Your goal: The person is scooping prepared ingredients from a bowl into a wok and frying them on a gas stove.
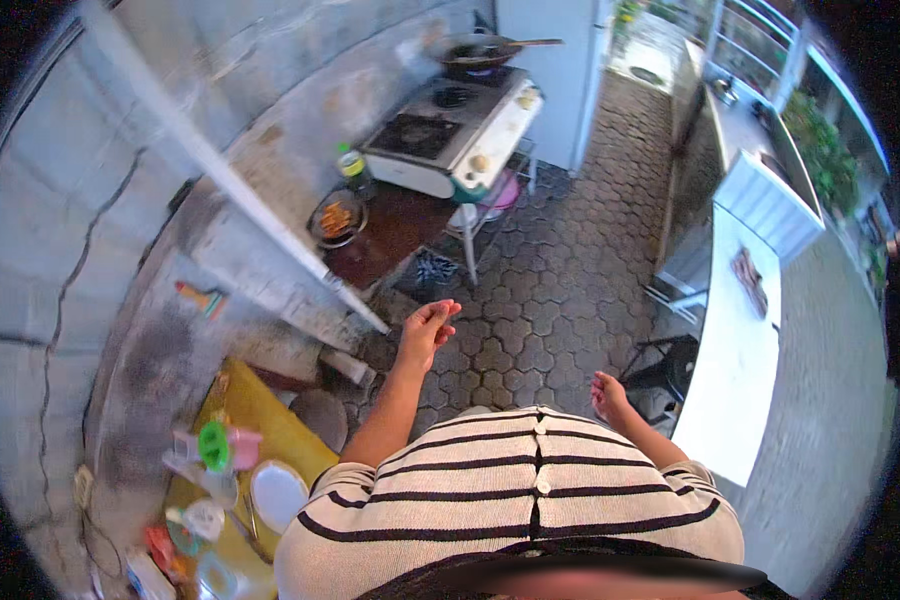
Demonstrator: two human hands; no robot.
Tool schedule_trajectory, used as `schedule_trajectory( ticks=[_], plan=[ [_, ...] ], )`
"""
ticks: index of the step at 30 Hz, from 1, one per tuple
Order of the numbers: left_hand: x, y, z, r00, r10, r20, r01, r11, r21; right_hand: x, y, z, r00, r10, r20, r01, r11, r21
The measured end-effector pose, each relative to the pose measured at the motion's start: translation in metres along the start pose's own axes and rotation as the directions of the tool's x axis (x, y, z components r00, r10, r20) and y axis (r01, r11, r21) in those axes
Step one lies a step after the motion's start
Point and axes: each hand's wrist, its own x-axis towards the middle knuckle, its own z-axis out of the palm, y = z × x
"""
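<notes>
My left hand is raised over the paved floor with its fingers loosely bent and nothing in them. Lower on the right, my right hand hangs in front of my body, also empty, with the fingers slightly curled. Ahead of my left hand stands a brown table. It bears a plate of browned food and a bottle with a green cap. Beyond that is a gas stove with a frying pan on its far burner. The pan's contents are too dark to tell.
Hexagonal pavers run ahead past a pale cabinet or refrigerator. A slanted white post rises at left. A yellow-topped table carries a white plate and containers. A white counter with a crumpled cloth borders my right.
</notes>
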Motion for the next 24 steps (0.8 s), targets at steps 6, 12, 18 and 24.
schedule_trajectory(
  ticks=[6, 12, 18, 24],
  plan=[
    [0.061, -0.041, 0.064, 0.997, -0.026, -0.073, 0.021, 0.997, -0.073, 0.024, 0.043, -0.03, 0.996, 0.087, 0.017, -0.088, 0.995, 0.055],
    [0.139, -0.062, 0.084, 0.985, -0.166, -0.052, 0.16, 0.982, -0.101, 0.043, -0.021, 0.013, 0.995, 0.038, 0.095, -0.056, 0.978, 0.199],
    [0.253, -0.021, 0.13, 0.987, -0.126, -0.095, 0.107, 0.978, -0.178, 0.095, -0.13, 0.031, 0.984, -0.049, 0.173, 0.019, 0.985, 0.169],
    [0.353, 0.032, 0.157, 0.987, 0.063, -0.148, -0.09, 0.978, -0.186, 0.124, -0.24, 0.097, 0.983, -0.174, 0.061, 0.165, 0.977, 0.137]
  ],
)
